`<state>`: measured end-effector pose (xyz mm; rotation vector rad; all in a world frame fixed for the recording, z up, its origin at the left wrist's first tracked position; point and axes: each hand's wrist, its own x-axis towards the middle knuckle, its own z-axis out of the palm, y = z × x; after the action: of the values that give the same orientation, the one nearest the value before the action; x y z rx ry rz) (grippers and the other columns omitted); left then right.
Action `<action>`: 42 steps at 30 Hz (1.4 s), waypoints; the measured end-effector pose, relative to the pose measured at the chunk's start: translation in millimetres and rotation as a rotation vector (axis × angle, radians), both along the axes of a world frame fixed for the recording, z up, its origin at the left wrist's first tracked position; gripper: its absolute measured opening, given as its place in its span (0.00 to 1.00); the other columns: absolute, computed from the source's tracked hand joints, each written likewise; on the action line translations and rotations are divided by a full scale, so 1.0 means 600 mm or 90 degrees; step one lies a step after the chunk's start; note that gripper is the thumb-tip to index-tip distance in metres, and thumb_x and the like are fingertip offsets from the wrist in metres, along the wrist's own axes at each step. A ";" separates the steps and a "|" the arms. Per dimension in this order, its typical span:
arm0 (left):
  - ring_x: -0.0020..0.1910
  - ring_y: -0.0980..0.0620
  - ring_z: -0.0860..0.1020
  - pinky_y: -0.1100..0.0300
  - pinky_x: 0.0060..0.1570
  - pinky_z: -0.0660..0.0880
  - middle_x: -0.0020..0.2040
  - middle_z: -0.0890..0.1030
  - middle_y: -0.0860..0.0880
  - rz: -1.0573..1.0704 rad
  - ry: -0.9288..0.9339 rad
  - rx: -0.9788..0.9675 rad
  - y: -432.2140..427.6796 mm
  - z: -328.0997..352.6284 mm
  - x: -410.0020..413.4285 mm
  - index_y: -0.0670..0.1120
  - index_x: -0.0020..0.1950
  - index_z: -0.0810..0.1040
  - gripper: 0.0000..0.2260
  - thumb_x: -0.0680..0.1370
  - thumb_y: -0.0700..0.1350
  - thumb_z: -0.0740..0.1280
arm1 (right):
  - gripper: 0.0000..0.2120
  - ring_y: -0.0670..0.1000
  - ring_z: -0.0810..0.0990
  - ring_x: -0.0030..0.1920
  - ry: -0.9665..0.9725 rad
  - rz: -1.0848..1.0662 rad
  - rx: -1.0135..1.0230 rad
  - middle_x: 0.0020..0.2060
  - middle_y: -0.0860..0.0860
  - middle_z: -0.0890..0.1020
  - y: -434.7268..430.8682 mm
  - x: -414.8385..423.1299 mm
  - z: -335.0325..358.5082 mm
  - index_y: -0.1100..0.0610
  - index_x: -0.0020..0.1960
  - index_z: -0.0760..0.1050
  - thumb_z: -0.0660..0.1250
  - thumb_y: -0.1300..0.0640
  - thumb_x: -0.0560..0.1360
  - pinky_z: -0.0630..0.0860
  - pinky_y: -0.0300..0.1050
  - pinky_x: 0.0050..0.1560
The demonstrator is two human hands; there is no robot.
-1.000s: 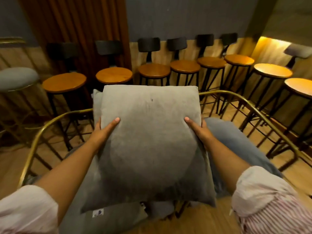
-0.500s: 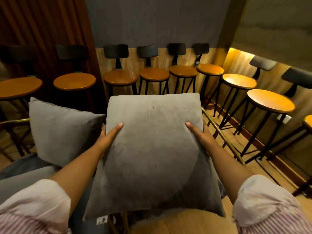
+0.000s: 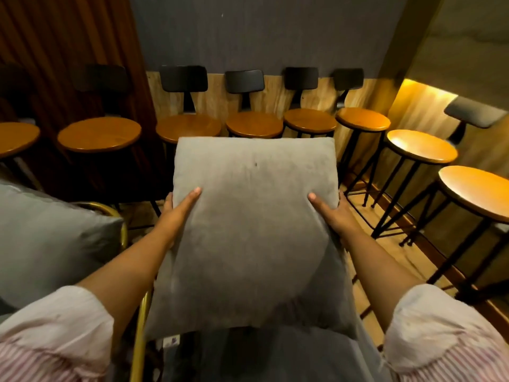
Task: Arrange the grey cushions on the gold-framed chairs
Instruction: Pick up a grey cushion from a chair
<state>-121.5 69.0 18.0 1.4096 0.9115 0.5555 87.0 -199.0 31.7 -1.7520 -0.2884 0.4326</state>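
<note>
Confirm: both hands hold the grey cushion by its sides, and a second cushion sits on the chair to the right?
Not quite. In the head view the second cushion is on the left; both hands, left and right, hold the grey cushion by its sides.

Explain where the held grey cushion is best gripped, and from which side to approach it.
Grip the grey cushion at its two side edges about midway up, one hand from each side, as the left hand and right hand do. It is wide, soft and sags at the bottom, so opposing side grips keep it flat and steerable.
</note>
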 end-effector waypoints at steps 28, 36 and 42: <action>0.74 0.46 0.63 0.57 0.66 0.63 0.77 0.59 0.48 -0.025 0.079 0.118 0.118 -0.299 0.232 0.53 0.78 0.44 0.44 0.72 0.48 0.72 | 0.53 0.47 0.68 0.65 -0.090 0.066 -0.013 0.63 0.45 0.67 0.153 0.272 -0.343 0.53 0.74 0.53 0.81 0.60 0.59 0.66 0.43 0.64; 0.73 0.46 0.64 0.57 0.66 0.64 0.77 0.62 0.49 -0.003 0.083 0.134 0.120 -0.295 0.233 0.53 0.78 0.46 0.42 0.73 0.50 0.70 | 0.50 0.47 0.67 0.65 -0.081 0.027 0.001 0.70 0.50 0.67 0.174 0.285 -0.321 0.53 0.75 0.52 0.79 0.54 0.63 0.65 0.42 0.63; 0.75 0.43 0.60 0.47 0.71 0.61 0.78 0.56 0.48 -0.053 0.167 0.070 0.130 -0.317 0.233 0.54 0.78 0.38 0.47 0.73 0.53 0.70 | 0.49 0.52 0.66 0.70 -0.053 0.020 -0.041 0.73 0.54 0.64 0.177 0.275 -0.350 0.55 0.76 0.49 0.77 0.56 0.65 0.63 0.40 0.64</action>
<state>18.3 147.2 -172.3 1.6391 1.0370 0.3669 251.7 -93.1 -178.5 -1.8329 -0.3650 0.3949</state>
